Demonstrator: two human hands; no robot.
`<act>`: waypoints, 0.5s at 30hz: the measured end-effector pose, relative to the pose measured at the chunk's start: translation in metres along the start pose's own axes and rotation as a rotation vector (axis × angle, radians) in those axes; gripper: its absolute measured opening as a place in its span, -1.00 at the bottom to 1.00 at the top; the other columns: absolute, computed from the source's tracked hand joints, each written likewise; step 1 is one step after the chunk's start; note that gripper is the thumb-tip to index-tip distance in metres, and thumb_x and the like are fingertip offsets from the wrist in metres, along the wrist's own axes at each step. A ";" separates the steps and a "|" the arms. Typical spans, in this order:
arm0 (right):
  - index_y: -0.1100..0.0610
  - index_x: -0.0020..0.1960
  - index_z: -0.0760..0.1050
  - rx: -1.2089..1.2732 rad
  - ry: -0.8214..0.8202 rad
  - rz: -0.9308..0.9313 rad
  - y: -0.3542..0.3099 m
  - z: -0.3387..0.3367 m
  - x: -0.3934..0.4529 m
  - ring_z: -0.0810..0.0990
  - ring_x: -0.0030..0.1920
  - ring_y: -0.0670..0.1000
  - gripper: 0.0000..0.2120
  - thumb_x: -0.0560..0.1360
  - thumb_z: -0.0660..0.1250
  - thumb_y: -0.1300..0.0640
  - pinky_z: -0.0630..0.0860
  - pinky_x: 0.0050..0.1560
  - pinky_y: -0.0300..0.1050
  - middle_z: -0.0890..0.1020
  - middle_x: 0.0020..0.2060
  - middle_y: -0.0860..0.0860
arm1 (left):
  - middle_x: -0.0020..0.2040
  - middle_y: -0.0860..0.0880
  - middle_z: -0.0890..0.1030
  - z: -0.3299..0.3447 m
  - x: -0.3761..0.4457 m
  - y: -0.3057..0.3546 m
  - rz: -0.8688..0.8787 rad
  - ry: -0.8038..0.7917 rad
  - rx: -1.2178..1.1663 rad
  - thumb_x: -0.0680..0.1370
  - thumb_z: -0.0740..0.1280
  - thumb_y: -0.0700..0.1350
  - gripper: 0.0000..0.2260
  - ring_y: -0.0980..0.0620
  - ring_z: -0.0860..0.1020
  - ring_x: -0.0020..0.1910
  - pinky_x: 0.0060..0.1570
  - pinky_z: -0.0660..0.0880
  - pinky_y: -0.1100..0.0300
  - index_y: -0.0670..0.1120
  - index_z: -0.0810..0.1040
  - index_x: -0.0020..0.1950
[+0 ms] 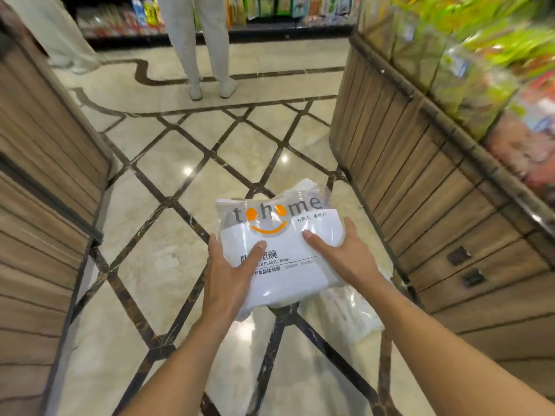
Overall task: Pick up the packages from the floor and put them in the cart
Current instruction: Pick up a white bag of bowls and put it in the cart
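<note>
A clear plastic package of white bowls (285, 250), printed with an orange smile and grey letters, is held above the floor between both hands. My left hand (229, 274) grips its left edge with the thumb on top. My right hand (339, 253) clasps its right side, thumb pressed on the front. Another clear package (348, 313) lies on the floor below and to the right, partly hidden by the held one and by my right forearm. No cart is in view.
Wooden display stands flank the aisle on the left (45, 190) and the right (435, 190); the right one carries bagged goods (480, 64). A person's legs (207, 55) stand ahead on the marble floor (168, 265), before a stocked shelf (270, 13).
</note>
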State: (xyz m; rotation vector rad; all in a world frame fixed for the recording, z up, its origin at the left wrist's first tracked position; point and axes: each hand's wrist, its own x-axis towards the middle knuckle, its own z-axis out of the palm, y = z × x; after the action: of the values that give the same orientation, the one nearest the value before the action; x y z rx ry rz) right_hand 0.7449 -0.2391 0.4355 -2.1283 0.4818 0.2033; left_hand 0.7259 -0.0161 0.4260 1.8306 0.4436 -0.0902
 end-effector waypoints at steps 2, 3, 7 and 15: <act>-0.06 0.33 0.50 0.064 0.044 -0.024 -0.050 -0.060 -0.023 0.69 0.15 0.03 -0.08 0.19 0.42 -0.63 0.60 0.19 0.05 0.68 0.16 -0.12 | 0.09 0.09 0.62 -0.016 -0.021 0.083 0.058 -0.040 0.015 0.32 0.47 0.37 -0.37 0.03 0.63 0.06 -0.07 0.56 0.10 0.15 0.41 0.28; -0.08 0.27 0.57 0.080 0.057 -0.037 -0.076 -0.090 -0.038 0.71 0.10 -0.03 -0.09 0.14 0.40 -0.66 0.63 0.15 0.01 0.71 0.09 -0.14 | 0.05 0.13 0.62 -0.024 -0.033 0.124 0.093 -0.059 0.029 0.35 0.48 0.33 -0.44 0.10 0.61 0.03 -0.15 0.50 0.19 0.15 0.42 0.24; -0.08 0.16 0.64 0.088 0.108 -0.081 -0.163 -0.194 -0.099 0.73 -0.01 -0.10 -0.23 0.19 0.34 -0.61 0.63 0.02 -0.04 0.76 -0.03 -0.15 | 0.05 0.20 0.66 -0.048 -0.077 0.261 0.220 -0.127 0.033 0.29 0.45 0.38 -0.39 0.16 0.63 0.04 -0.06 0.52 0.13 0.15 0.49 0.25; -0.12 0.40 0.49 0.113 0.407 -0.038 -0.231 -0.344 -0.233 0.69 0.13 -0.01 0.03 0.13 0.29 -0.74 0.61 0.17 0.04 0.70 0.16 -0.16 | 0.00 0.17 0.64 -0.049 -0.178 0.422 0.443 -0.372 0.020 0.50 0.52 0.11 -0.60 0.24 0.60 -0.05 -0.23 0.44 0.36 0.08 0.50 0.26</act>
State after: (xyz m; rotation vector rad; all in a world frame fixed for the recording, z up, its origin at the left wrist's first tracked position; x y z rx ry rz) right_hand 0.6155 -0.3442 0.8812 -2.0668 0.6702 -0.2793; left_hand 0.6986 -0.1153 0.8752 1.8397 -0.2254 -0.1274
